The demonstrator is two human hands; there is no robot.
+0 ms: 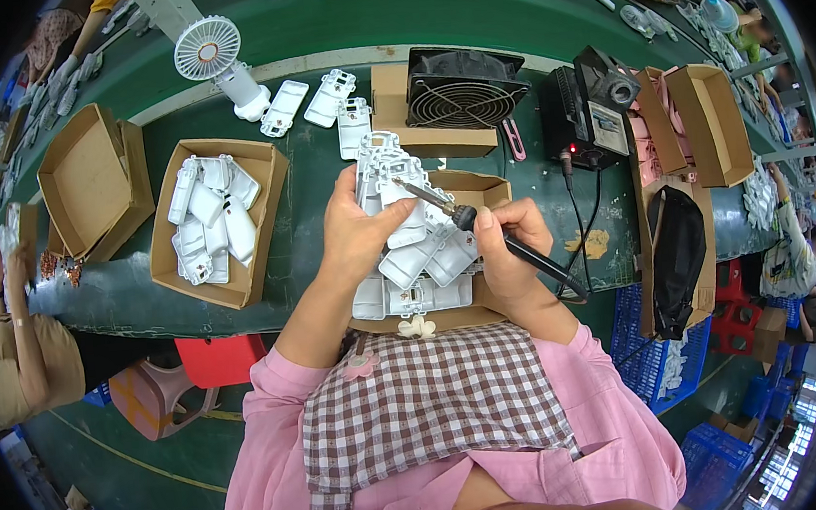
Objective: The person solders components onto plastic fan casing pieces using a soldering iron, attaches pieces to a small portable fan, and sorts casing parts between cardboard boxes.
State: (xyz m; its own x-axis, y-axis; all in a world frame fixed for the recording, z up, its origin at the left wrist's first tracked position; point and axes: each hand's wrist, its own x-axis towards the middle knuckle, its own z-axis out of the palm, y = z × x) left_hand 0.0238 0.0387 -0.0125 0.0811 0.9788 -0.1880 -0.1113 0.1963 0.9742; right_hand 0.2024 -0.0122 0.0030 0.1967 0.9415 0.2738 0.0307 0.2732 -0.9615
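In my left hand is a white plastic housing, gripped by its side over a cardboard box of similar parts. My right hand is closed round the black handle of a soldering iron. The iron's metal tip points up and left and lies at the housing; whether it touches cannot be made out. Under both hands, several white housings lie heaped in the open cardboard box. More white housings rest on the green table just beyond my left hand.
To the left stand a carton of white housings and stacked cardboard trays. A white fan and a black box fan stand at the back. A black soldering station sits right, its cable hanging near my right hand. Co-workers sit at both sides.
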